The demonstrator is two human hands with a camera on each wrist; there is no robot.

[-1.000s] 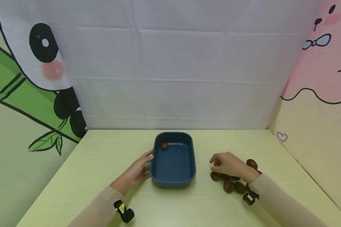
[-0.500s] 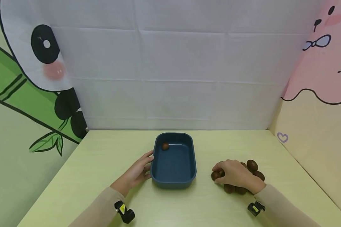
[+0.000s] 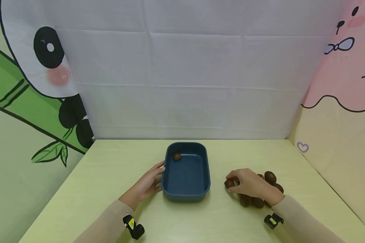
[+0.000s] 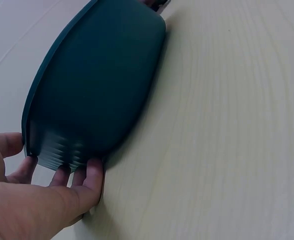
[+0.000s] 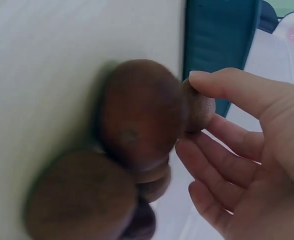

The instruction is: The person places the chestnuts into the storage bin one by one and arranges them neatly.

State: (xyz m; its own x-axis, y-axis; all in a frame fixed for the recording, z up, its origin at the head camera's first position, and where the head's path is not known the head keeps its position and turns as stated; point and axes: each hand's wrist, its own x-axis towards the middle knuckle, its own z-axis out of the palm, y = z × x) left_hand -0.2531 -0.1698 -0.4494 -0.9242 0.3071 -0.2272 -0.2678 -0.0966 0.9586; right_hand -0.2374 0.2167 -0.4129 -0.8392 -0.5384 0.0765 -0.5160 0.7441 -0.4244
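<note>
My left hand [image 3: 146,185] rests its fingers against the left wall of a dark blue rectangular box [image 3: 185,196]. In the left wrist view the fingertips [image 4: 93,169] touch the box's outer wall, spread from near its rim down toward the table. One round brown fruit [image 3: 177,156] lies inside at the box's far left corner. To the right of the box, my right hand [image 3: 250,184] pinches another brown fruit [image 3: 229,183] between thumb and fingers, at the left end of a group. The right wrist view shows that fruit [image 5: 199,107] with the thumb on it.
Several more brown fruits [image 3: 270,177] lie clustered under and behind the right hand, partly hidden by it. A pale wood-patterned table [image 3: 182,222] carries everything. A white cloth backdrop [image 3: 188,84] stands behind, with printed cartoon panels on both sides.
My right hand has come down onto the group, closed its fingers on the leftmost fruit and shifted it slightly left and away. The left hand and box stay put.
</note>
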